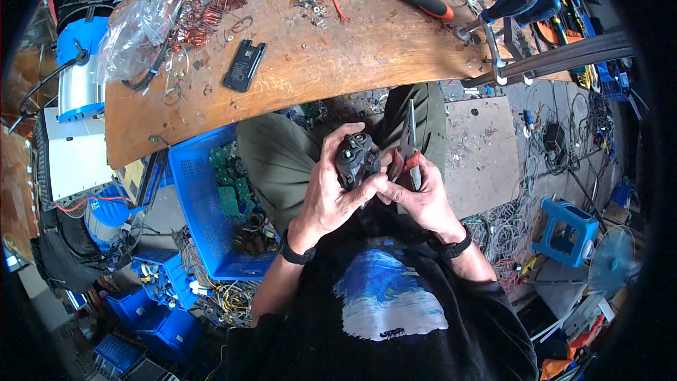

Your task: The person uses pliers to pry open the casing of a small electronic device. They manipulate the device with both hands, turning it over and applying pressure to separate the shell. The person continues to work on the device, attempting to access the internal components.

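Observation:
Above my lap, my left hand [323, 194] is wrapped round a chunky black device [355, 157] with round fittings on its upper end; I cannot make out its exact kind. My right hand [427, 203] grips a pair of red-handled long-nose pliers [412, 127], their jaws pointing up and away from me. The fingers of both hands meet at the device's right side, where the contact is partly hidden. Beyond my hands, a flat black plastic cover [245, 65] lies on the wooden bench [338, 56].
Copper wire scraps [211, 10] and a clear plastic bag [144, 39] lie at the bench's far left. An orange-handled screwdriver [423, 2] and a clamp [497, 35] are at the far right. Left of my legs stands a blue crate [201, 222] holding green circuit boards [231, 187].

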Motion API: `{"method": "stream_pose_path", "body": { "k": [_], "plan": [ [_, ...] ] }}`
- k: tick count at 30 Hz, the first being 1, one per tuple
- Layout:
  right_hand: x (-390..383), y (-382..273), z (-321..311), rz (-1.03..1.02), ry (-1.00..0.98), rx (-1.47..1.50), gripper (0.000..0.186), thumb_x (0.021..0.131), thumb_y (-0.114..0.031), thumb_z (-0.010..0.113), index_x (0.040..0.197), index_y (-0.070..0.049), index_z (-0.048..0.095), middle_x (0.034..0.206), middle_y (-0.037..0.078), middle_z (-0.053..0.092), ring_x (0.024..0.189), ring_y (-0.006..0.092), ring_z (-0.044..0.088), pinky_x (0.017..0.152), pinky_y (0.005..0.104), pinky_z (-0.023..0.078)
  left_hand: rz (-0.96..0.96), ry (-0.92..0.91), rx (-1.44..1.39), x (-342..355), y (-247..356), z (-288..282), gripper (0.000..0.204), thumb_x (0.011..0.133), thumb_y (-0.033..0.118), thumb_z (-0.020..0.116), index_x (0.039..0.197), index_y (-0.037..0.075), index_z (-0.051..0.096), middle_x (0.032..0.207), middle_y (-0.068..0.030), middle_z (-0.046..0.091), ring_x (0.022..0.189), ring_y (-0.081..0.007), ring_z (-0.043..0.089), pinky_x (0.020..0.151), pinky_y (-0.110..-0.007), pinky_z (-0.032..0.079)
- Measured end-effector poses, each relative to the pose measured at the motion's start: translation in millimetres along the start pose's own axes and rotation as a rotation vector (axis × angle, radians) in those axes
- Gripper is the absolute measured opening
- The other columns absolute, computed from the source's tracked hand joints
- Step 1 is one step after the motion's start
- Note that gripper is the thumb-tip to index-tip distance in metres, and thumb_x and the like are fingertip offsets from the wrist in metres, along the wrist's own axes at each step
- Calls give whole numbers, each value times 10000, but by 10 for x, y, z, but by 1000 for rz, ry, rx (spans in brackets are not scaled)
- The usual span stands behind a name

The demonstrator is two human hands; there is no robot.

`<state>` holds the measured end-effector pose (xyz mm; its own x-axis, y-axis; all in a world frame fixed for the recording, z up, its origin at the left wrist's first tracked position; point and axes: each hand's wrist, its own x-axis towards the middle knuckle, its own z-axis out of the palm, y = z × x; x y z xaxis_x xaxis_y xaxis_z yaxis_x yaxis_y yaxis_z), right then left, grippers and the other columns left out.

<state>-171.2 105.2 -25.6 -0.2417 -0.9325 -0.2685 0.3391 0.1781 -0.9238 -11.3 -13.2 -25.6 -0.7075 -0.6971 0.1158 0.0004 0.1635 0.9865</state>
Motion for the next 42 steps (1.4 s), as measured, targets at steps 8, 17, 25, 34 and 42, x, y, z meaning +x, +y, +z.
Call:
{"method": "stream_pose_path", "body": {
  "k": [8, 17, 25, 34, 42],
  "plan": [
    [62, -113, 59, 40, -102, 316, 179, 967, -62, 714, 1067, -18, 572, 930, 66, 679, 724, 89, 563, 622, 232, 451, -208, 18, -284, -10, 79, 6, 677, 915, 241, 795, 1439, 32, 420, 1094, -102, 648, 920, -165, 679, 821, -313, 571],
    [58, -91, 24, 66, -67, 302, 244, 933, -51, 754, 1107, -16, 585, 951, 43, 671, 756, 90, 585, 645, 238, 474, -187, -19, -369, -11, 34, -3, 645, 935, 170, 769, 1456, 49, 408, 1126, -94, 653, 946, -162, 671, 832, -315, 567],
    [29, -234, 16, -95, -56, -40, 325, 890, 3, 772, 1147, -22, 574, 1013, 29, 655, 879, 77, 605, 774, 264, 508, -141, -134, -508, -13, 70, -59, 799, 946, 92, 722, 1590, 65, 249, 1406, -167, 550, 1200, -239, 644, 1023, -347, 512],
    [-22, -182, 88, -139, 5, -97, 385, 855, 11, 799, 1167, -46, 582, 975, -21, 642, 831, 54, 535, 742, 225, 449, -112, -154, -560, -2, 14, -31, 857, 947, 274, 712, 1606, 27, 222, 1407, -205, 576, 1290, -249, 573, 1150, -416, 393],
    [-31, -99, 57, -145, 23, -129, 367, 840, -14, 822, 1135, -48, 606, 933, -34, 614, 816, 54, 522, 733, 219, 444, -101, -152, -648, 2, 10, 1, 817, 955, 242, 664, 1604, 21, 219, 1414, -222, 565, 1277, -256, 590, 1137, -415, 417]
  ]
}}
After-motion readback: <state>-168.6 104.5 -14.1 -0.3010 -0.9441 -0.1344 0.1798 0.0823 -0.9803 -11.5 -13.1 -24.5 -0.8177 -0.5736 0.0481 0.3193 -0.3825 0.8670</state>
